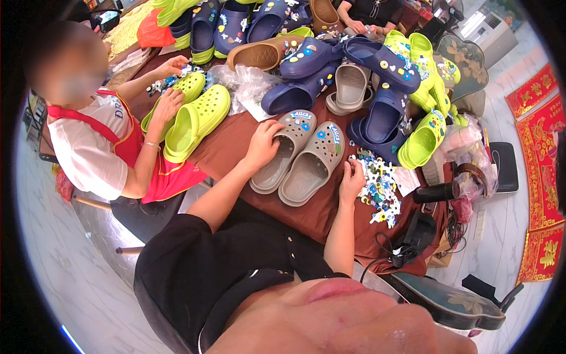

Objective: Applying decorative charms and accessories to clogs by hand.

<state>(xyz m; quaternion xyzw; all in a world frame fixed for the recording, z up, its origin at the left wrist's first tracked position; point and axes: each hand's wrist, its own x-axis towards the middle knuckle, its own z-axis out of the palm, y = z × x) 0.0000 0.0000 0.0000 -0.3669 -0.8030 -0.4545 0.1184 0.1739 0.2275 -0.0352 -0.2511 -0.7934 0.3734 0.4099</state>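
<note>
A pair of grey clogs with holed uppers lies in front of me on the brown tablecloth. The left grey clog and the right grey clog both carry blue and white charms. My left hand grips the upper of the left clog at its outer side, with fingers curled over the edge. Right of the pair, my right hand is closed in a pinch beside a heap of small colourful shoe charms. Whatever sits between those fingertips is too small to make out.
Navy clogs, lime clogs and a brown clog pile up beyond the pair. A co-worker at left handles lime clogs; another person sits at the far side. Clear plastic bags, a black cylinder and cables lie about.
</note>
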